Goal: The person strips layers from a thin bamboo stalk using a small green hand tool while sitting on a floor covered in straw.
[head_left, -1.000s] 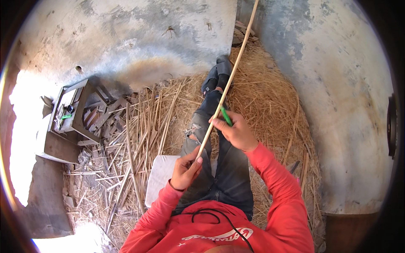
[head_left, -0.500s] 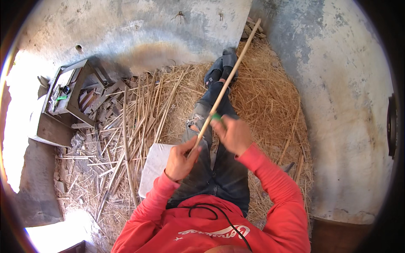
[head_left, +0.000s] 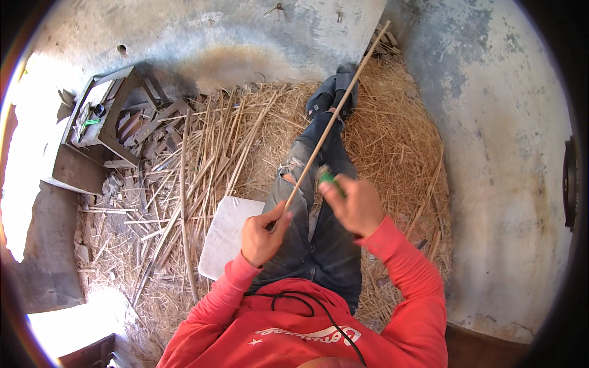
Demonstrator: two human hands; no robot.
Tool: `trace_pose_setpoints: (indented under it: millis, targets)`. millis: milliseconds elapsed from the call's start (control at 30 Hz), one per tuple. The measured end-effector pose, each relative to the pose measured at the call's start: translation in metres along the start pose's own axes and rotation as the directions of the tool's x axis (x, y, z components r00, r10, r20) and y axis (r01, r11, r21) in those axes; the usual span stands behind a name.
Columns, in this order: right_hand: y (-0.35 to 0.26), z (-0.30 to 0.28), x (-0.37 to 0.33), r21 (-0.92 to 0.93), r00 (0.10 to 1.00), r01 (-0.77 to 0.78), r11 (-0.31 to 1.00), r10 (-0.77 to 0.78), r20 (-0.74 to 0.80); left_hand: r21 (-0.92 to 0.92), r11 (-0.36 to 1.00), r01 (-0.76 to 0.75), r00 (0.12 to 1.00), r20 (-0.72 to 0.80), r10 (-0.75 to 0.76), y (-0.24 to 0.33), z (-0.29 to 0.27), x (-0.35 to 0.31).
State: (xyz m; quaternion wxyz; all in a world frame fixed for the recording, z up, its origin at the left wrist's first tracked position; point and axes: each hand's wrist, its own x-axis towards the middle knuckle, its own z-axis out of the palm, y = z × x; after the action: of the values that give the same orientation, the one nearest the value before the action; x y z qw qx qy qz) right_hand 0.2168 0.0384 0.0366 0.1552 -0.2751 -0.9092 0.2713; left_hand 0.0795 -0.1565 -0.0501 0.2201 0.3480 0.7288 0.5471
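A long, thin wooden stick (head_left: 331, 124) slants from my lap up past my crossed feet toward the wall corner. My left hand (head_left: 264, 235) is closed around its near end, thumb laid along it. To the right of the stick my right hand (head_left: 357, 205) grips a small green-handled tool (head_left: 331, 179), held apart from the wood. The tool's working end is smeared and partly hidden, so its kind cannot be made out. My legs in torn dark jeans (head_left: 331, 264) stretch out beneath the stick.
Several long sticks (head_left: 185, 202) and scrap wood lie on the left. Straw-like shavings (head_left: 392, 141) cover the floor around my legs. An overturned wooden table (head_left: 92, 147) holds small items, including a green one. A pale cushion (head_left: 224, 239) lies beside my left leg. Worn walls (head_left: 491, 153) enclose the corner.
My right hand and the green-handled tool have moved right, away from the stick. My left hand still grips the near end. The whole view has shifted slightly.
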Motion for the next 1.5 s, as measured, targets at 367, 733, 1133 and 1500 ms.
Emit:
trace_pose_setpoints:
  millis: [367, 733, 1133, 1500]
  targets:
    - [0.024, 0.024, -0.006, -0.156, 0.999, 0.035, 0.987, -0.033, 0.018, 0.275, 0.956, -0.103, 0.995, 0.031, 0.098, 0.029, 0.001, -0.014]
    - [0.02, 0.024, -0.026, -0.099, 0.989, 0.003, 0.995, 0.012, 0.145, 0.239, 0.97, -0.052, 0.988, 0.15, 0.016, 0.02, -0.005, -0.028]
    - [0.234, -0.04, 0.042, 0.104, 0.804, -0.516, 0.85, 0.523, -0.282, 0.113, 0.982, -0.15, 0.958, 0.263, 0.116, 0.028, -0.04, -0.061]
    - [0.006, 0.031, -0.051, -0.106, 0.992, 0.104, 0.989, -0.095, 0.08, 0.043, 0.999, -0.016, 0.994, 0.109, 0.011, 0.016, -0.005, -0.024]
